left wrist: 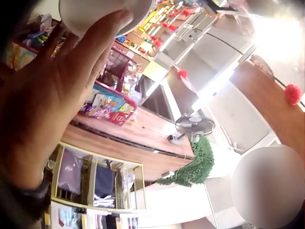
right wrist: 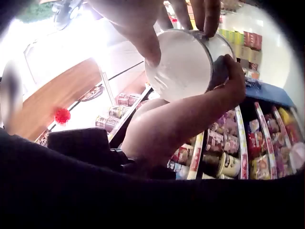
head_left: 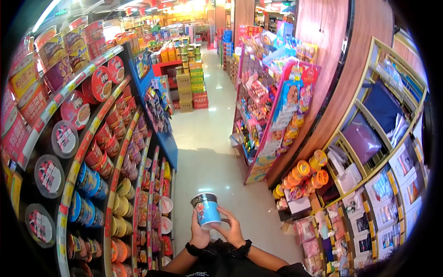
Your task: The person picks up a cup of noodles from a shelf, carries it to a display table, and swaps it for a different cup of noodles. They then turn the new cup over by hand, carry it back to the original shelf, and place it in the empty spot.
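A blue instant noodle cup with a dark band and a small picture is held in front of the body between both hands. My left hand grips its left side. On the other side my right hand holds the cup, fingers along the wall. The right wrist view shows the cup's white base tipped toward the camera, with the right thumb pressed on it. Left fingers curl round the wall there. In the left wrist view the thumb lies across the pale base.
Shelves of cup and bowl noodles rise close on the left. A pink snack rack stands ahead to the right, beside a wood-panelled pillar. Clothing shelves line the right. The tiled aisle floor runs forward past stacked boxes.
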Available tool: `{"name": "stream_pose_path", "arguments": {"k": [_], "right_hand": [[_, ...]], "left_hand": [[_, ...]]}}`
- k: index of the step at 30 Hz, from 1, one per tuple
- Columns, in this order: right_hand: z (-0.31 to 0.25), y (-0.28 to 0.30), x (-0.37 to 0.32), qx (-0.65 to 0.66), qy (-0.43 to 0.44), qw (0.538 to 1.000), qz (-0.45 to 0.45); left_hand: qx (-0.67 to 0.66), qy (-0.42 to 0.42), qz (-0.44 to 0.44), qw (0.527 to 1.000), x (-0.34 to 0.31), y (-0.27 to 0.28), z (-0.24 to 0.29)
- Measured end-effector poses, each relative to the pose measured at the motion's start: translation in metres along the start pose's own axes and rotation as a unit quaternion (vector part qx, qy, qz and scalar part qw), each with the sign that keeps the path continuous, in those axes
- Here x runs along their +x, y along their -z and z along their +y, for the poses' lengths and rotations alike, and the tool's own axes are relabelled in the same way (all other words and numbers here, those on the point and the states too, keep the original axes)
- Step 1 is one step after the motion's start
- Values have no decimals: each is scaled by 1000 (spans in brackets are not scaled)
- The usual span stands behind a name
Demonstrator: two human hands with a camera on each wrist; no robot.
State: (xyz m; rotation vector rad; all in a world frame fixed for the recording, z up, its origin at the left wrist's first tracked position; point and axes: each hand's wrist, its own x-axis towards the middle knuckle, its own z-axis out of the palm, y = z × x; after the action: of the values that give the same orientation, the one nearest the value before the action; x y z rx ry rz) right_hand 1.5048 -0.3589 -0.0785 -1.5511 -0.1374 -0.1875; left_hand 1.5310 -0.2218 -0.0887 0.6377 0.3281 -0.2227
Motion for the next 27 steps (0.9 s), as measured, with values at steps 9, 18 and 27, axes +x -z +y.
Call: {"name": "stream_pose_path", "arguments": {"k": [9,18,27], "right_hand": [[28,-9,139,-50,100,992,52],[57,-13,217,27,-25,999,-27],[96,0,333,26,-22,999,-37]], "left_hand": [[-18,-34,-81,996,150,-33,56],[21,14,-57,998,216,-41,90],[144,-16,-61,987,336,-84,129]]}}
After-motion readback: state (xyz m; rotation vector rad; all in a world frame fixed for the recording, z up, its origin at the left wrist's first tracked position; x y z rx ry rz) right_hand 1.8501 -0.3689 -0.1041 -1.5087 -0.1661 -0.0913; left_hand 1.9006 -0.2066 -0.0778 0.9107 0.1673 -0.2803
